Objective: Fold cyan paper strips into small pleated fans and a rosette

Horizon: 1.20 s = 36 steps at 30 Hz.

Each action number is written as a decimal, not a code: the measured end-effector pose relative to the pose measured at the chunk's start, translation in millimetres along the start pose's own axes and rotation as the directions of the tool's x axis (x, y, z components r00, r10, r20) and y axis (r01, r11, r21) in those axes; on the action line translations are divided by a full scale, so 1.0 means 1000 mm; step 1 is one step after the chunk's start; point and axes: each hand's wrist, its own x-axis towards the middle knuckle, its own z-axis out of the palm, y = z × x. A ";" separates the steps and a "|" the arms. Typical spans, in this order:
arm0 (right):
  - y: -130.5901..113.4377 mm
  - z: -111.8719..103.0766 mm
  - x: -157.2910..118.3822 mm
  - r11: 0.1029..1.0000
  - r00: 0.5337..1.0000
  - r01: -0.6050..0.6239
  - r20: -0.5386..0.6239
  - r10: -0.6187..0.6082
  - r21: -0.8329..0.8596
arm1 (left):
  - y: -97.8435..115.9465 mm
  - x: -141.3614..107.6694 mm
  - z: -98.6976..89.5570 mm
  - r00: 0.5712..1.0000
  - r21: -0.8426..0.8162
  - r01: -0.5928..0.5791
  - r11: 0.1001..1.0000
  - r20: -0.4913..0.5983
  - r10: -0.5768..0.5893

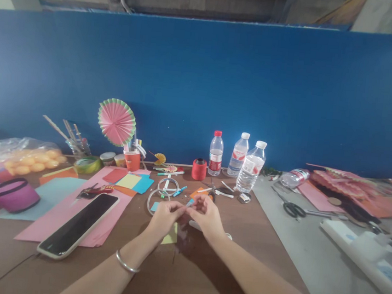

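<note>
Handwork, judged unfinished: left hand (169,216) and right hand (207,216) are held close, fingertips pinched, above the worktop (155,284); whether the small blue piece (189,203) beside them is gripped cannot be told. One pleated fan (116,122) appears completed.

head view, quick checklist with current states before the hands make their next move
1. Bare left hand and bare right hand close together: ok.
2. What they hold, if anything: cannot tell, too small and blurred.
3. Brown tabletop clear near the hands: not ok; a pale yellow piece of paper shows beside the left wrist.
4. Red cylindrical thread spool upright: ok.
5. Nothing toppled: not ok; a clear plastic bottle lies on its side at right.
6. Black-screened, pale-edged rectangular phone apart from both hands: ok.
</note>
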 end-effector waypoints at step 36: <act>-0.002 -0.005 0.005 0.913 0.977 -0.214 0.070 0.203 0.346 | -0.004 0.002 -0.001 0.996 -0.065 0.074 0.995 0.061 -0.070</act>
